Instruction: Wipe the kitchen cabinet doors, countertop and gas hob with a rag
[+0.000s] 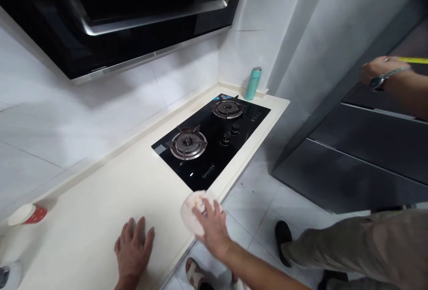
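Observation:
My left hand (133,250) rests palm down on the cream counter (100,205), its fingers spread and nothing in it. At the counter's front edge, by the near corner of the stove, my right hand (212,225) has its bent fingers on a pale pinkish, roundish flat thing (190,212). Blur hides whether this is a cloth or a plate. Just beyond it lies the black two-burner gas stove (214,147), with a burner (187,142) on its near half.
A teal bottle (253,84) stands behind the stove. At the left are a red and white paper cup (31,214) and a partly cut-off white object (11,274). A black range hood (150,44) hangs above. Another person's hand (384,71) is near a yellow tape measure (414,60).

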Motion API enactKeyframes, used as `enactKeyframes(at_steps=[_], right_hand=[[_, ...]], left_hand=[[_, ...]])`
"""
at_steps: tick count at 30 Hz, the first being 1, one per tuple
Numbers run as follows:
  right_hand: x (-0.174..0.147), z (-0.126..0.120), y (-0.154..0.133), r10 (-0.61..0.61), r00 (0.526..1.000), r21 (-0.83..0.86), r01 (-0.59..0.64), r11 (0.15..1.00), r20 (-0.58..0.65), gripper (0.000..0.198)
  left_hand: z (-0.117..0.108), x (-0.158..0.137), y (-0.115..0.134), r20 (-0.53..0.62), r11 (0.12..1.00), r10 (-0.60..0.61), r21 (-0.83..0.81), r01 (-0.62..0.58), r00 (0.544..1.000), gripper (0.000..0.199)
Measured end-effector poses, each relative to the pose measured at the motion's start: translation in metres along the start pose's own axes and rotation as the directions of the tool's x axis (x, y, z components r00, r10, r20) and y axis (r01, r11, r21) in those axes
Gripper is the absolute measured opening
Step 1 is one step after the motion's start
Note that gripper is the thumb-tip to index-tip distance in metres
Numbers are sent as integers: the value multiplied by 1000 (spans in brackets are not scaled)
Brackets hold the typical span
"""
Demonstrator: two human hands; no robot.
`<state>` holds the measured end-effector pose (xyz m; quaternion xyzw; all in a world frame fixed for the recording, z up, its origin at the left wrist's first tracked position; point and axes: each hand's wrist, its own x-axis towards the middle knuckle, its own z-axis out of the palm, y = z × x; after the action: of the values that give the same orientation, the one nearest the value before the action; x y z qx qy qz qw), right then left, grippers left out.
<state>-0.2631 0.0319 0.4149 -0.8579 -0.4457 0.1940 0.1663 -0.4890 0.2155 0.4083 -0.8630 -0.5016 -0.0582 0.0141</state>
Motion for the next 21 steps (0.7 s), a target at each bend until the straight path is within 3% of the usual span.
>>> enactKeyframes(at_steps=[3,6,8,10,13,16,18,21], right_hand=[[-28,45,-26,-273,959,89,265,960,80,103],[-39,76,-24,-531,845,200,512,835,55,71],[-42,84,-14,-607,795,325,575,751,-4,50],[-43,78,-2,-572,814,499,540,678,-104,44],[-38,45,14,-369,895,697,431,573,-251,44],[-18,-9,31,-175,906,716,413,563,-385,39],[5,-49,48,-107,862,638,445,628,-496,40],[48,-102,86,-79,802,418,389,821,-592,48]], left_hand=[[1,1,-2,-6,1000,-3,4,3,1000,55],[2,2,-4,-13,1000,5,17,-5,1000,56],[4,3,-5,-11,1000,9,22,-9,1000,57],[5,4,-6,-6,1000,8,21,-8,1000,58],[7,4,-8,5,1000,-1,17,1,1000,59],[8,4,-10,6,1000,-11,15,11,1000,59],[8,4,-10,5,1000,-12,10,12,1000,59],[6,3,-8,5,1000,-10,2,10,1000,59]])
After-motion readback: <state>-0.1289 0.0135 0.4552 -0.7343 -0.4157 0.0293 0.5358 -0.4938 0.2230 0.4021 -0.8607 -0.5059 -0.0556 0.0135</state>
